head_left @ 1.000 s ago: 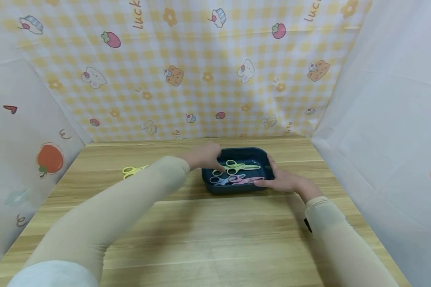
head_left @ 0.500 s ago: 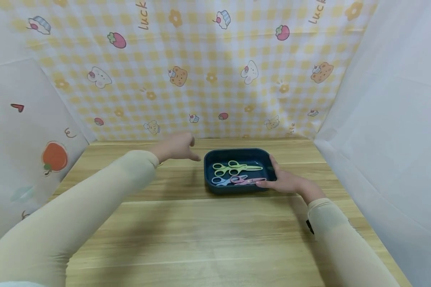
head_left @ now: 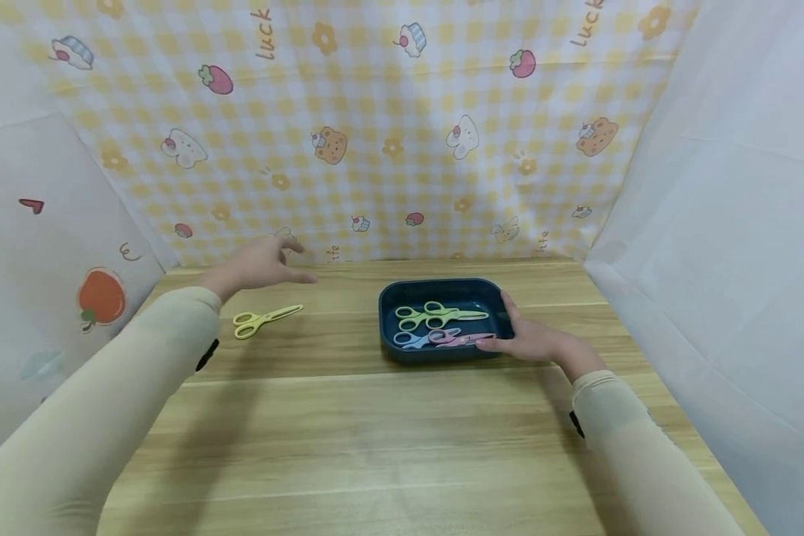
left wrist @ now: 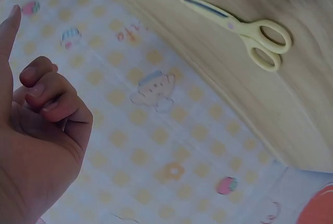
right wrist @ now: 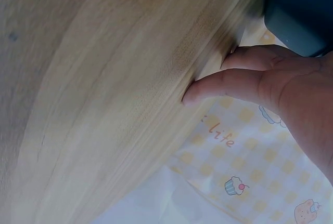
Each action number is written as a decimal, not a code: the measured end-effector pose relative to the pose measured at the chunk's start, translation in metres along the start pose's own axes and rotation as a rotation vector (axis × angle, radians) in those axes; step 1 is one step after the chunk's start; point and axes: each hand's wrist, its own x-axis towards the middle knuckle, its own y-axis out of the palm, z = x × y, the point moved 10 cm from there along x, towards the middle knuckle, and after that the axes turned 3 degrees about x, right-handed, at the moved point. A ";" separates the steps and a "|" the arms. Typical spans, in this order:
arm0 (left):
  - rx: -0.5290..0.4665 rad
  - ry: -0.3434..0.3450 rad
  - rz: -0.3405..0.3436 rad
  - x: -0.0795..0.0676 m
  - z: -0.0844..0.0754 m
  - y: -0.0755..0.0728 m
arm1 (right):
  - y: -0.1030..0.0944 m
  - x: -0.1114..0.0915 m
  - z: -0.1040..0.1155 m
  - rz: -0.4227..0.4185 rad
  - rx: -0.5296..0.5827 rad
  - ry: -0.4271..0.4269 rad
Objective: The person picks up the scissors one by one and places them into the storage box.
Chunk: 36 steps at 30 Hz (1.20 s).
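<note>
My left hand is in the air at the left, fingers loosely bent and thumb out, holding nothing. Below it a pair of yellow scissors lies on the table, its blades pointing right; the left wrist view shows the closed yellow scissors too. My right hand grips the front right corner of a dark blue plastic box, thumb over the front rim and fingers along the right side. Inside lie two pairs of light green scissors, a blue pair and a pink pair, partly behind the thumb.
The wooden table ends at a yellow checked cloth hung behind it. White sheets hang on the left and the right. The box stands right of the table's middle, near the back.
My left hand has come out of the box and moved left, bringing the yellow scissors on the table back into full sight. The right hand has stayed on the box.
</note>
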 end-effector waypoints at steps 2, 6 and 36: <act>-0.025 -0.025 -0.025 -0.004 0.016 -0.008 | 0.001 0.001 -0.001 0.000 0.000 0.000; -0.045 -0.070 -0.046 -0.012 0.043 -0.015 | 0.002 0.002 -0.003 -0.007 0.014 -0.007; -0.104 -0.157 -0.008 -0.047 0.150 0.051 | 0.002 0.003 -0.003 -0.022 0.002 -0.010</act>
